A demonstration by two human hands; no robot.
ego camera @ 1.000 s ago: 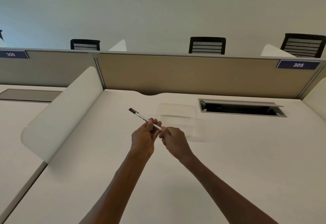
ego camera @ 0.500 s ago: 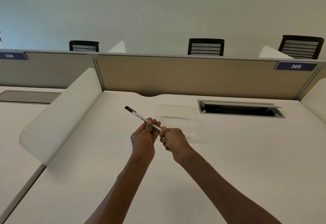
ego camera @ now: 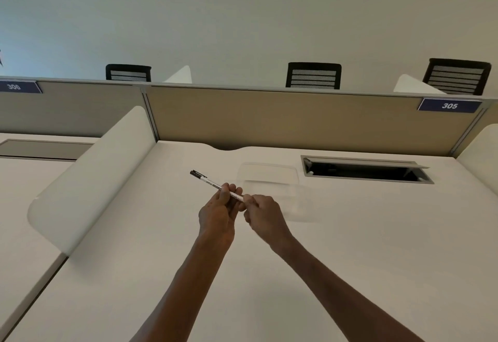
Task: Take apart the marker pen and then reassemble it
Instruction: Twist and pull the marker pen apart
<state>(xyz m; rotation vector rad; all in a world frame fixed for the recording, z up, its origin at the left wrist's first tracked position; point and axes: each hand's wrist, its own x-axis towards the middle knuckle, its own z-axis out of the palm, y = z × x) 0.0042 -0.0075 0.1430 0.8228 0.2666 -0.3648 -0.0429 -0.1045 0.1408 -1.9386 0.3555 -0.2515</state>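
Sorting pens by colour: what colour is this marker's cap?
Black, on the marker pen, white barrel; head view shows it.

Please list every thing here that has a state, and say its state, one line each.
marker pen: held above the desk, black cap still on the far end
left hand: closed around the pen's middle
right hand: pinching the pen's near end
cable hatch: open

I count one marker pen (ego camera: 208,180) and two hands, the left hand (ego camera: 217,213) and the right hand (ego camera: 265,216). There are three black chairs (ego camera: 313,75), two blue number signs (ego camera: 449,105), one clear tray (ego camera: 268,180), and one open cable hatch (ego camera: 363,173) in the desk (ego camera: 377,234).
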